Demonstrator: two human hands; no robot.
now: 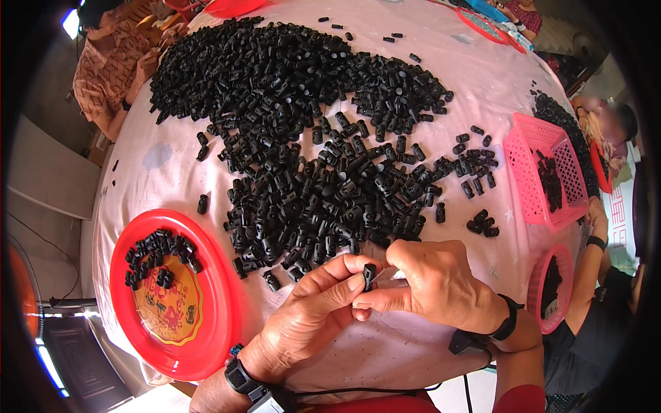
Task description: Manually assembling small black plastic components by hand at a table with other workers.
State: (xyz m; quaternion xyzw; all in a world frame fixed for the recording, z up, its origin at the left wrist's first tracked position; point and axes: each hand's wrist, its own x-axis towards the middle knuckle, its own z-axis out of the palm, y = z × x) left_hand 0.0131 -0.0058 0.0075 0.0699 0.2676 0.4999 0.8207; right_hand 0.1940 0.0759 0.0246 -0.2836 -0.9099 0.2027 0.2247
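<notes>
Between the thumb and forefinger of my left hand (320, 299) is one small black plastic cord lock (369, 277), held roughly upright. My right hand (441, 286) is closed close against it, thumb tip by the piece and fingers curled. Something thin and pale shows at its fingers, too small to make out. Just beyond both hands spreads a large pile of black cord locks (303, 199), reaching to the far side of the table. To the left, a red round tray (220, 296) with a yellow printed centre carries several more cord locks (162, 251).
A pink cloth (406, 351) covers the table. On the right stand a pink rectangular basket (520, 151) and a pink round basket (568, 286), both with black pieces inside. People sit at the far left (113, 69) and along the right (585, 316). A dark cable (365, 392) runs near my lap.
</notes>
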